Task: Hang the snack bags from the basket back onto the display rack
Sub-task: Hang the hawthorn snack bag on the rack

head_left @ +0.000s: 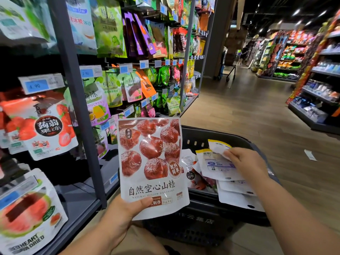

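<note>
Lying in blk basket [237,138]: several snack bags [219,166].

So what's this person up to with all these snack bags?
A person is putting snack bags from a basket back on a shop rack. The left hand holds a hawthorn bag upright by its bottom corner, beside the rack and not yet hung. The right hand is down in the basket, fingers curled on a white bag. Other bags lie in the basket too.
</note>
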`<state>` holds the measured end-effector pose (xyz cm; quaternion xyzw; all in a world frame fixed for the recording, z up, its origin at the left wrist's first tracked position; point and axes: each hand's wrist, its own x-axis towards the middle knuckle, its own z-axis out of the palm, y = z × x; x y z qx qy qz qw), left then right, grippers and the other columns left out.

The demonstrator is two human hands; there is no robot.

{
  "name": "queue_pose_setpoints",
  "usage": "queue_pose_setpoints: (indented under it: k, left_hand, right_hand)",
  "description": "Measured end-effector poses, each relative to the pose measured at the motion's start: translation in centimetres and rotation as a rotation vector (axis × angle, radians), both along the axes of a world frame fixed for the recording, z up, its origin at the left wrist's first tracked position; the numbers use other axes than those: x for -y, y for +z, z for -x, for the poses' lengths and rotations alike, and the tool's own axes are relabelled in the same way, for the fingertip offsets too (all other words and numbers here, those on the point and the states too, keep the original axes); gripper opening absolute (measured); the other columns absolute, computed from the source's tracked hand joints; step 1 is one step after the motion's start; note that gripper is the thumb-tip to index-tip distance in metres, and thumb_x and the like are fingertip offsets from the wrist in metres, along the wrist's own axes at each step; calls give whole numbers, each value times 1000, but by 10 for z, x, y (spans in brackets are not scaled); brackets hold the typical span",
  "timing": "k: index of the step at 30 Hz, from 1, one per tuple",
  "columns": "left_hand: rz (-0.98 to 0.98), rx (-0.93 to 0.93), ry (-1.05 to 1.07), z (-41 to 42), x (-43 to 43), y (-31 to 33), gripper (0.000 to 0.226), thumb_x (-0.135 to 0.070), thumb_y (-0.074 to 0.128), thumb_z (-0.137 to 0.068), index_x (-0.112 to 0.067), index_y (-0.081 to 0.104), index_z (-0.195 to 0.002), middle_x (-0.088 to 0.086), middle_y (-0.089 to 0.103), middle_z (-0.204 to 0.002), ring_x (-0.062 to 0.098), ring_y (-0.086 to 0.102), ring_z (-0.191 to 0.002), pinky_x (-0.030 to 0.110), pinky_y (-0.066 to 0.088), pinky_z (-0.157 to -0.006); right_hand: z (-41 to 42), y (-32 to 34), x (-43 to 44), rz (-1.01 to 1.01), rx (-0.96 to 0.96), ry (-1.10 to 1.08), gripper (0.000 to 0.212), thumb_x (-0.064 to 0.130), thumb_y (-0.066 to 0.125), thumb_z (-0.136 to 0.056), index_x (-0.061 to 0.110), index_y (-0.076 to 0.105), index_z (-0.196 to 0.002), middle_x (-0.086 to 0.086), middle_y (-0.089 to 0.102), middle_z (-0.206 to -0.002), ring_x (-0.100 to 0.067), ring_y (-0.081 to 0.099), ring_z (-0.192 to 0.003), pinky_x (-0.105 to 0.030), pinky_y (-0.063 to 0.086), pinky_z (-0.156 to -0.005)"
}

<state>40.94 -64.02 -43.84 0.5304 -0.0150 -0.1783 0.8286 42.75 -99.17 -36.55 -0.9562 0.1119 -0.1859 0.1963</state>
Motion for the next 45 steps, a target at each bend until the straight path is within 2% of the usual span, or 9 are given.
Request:
queue_pose_setpoints:
  k: [7, 12, 17, 22, 26, 30, 35, 41, 45]
  left_hand:
    - [18, 89, 199, 3, -3, 6, 108, -39, 101, -22, -10, 67, -120, 14, 72, -115, 37, 69, -106, 56, 47, -101]
    - [37, 94, 228, 2, -9, 4, 100, -26, 102, -25, -9, 67, -117, 17, 72, -113, 36, 70, -101, 48, 58, -85]
    - [3, 86, 224, 0, -14, 1, 115, -35, 101, -10, -9, 66, -116, 17, 74, -107, 37, 71, -97, 52, 56, -88]
    - [-18, 71, 185, -3, -17, -1, 118, -34, 101, -5, -5, 66, -114, 17, 74, -104, 36, 72, -96, 50, 53, -92]
    - [-63, 87, 168, -5, -22, 0, 116, -34, 100, -3, -4, 67, -111, 17, 75, -102, 34, 73, -92, 42, 60, -78]
    - [-83, 76, 162, -6, -26, 8, 66, 4, 87, -55, 2, 64, -117, 14, 76, -95, 20, 75, -77, 20, 56, -54]
    - [-123, 87, 148, -12, -28, -5, 115, -37, 100, -6, -6, 68, -111, 14, 76, -101, 30, 73, -93, 40, 59, -80]
    - [-152, 95, 90, -12, -31, -7, 113, -38, 99, -5, -8, 69, -110, 12, 76, -101, 27, 74, -89, 29, 61, -67]
    - [-139, 98, 88, -11, -30, -4, 117, -36, 101, -11, -7, 66, -119, 13, 74, -108, 31, 72, -100, 44, 56, -89]
  right_hand:
    - [-28, 59, -23, 97, 200, 55, 32, 38, 52, -100, 28, 61, -71, 13, 48, -60, -22, 50, -71, -28, 27, -52]
    - [-64, 88, -38, 168, 266, 101, 41, 42, 49, -100, 21, 47, -65, 3, 49, -61, -29, 53, -71, -37, 44, -60]
    - [-99, 98, -63, 218, 118, 180, 40, 44, 48, -100, 24, 49, -66, 6, 46, -63, -23, 49, -73, -31, 32, -58]
    - [-120, 93, -79, 213, 46, 202, 32, 48, 48, -99, 25, 56, -80, 4, 56, -72, -28, 57, -80, -32, 42, -63]
    - [-127, 98, -81, 320, -139, 188, 45, 52, 55, -95, 24, 53, -130, -8, 62, -125, -32, 57, -114, -36, 48, -84]
    - [-128, 98, -72, 359, -115, 221, 41, 48, 53, -98, 22, 52, -130, -8, 62, -126, -30, 57, -112, -30, 34, -72]
    - [-133, 113, -67, 407, 51, 320, 22, 47, 51, -97, 25, 54, -97, -3, 65, -94, -30, 60, -90, -31, 38, -60]
    - [-137, 116, -73, 442, 38, 346, 21, 45, 55, -97, 24, 56, -98, 0, 61, -90, -26, 58, -87, -28, 32, -57]
    - [-134, 105, -81, 509, -145, 235, 36, 53, 57, -93, 25, 47, -113, -4, 61, -99, -28, 57, -92, -30, 34, -58]
